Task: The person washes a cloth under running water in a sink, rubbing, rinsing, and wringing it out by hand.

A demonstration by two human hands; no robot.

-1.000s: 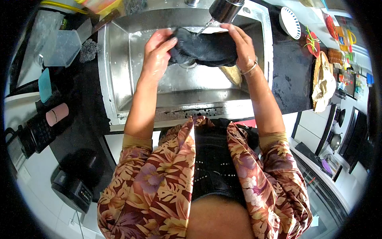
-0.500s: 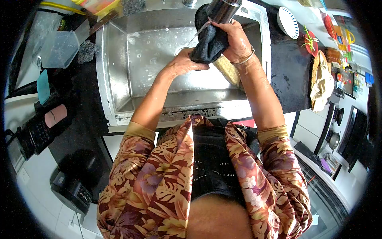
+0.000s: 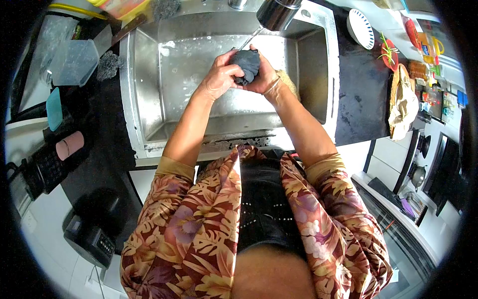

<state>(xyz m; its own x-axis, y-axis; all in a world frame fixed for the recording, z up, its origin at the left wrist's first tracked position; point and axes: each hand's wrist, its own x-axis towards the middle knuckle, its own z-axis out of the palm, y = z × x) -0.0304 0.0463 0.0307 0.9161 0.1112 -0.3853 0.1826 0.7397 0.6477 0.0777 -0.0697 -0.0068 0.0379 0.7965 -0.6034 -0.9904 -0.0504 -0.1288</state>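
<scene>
Bunched into a ball, a dark wet cloth is squeezed between both my hands over the sink. My left hand wraps its left side, thumb across the front. From the right, my right hand cups it with the fingers curled behind, partly hidden. Just above hangs the black faucet head, with a thin stream of water running down toward the cloth. A tan, rough-textured scrubber lies in the sink behind my right wrist, mostly covered by it.
Left of the sink are a steel-wool scourer, a clear plastic container and a cleaver. A striped white bowl and a red dish with green stalks stand on the right counter.
The cloth was hanging longer, held up against the faucet head. Now it is lower, farther left and gathered into a ball, with my right hand brought down beside my left.
</scene>
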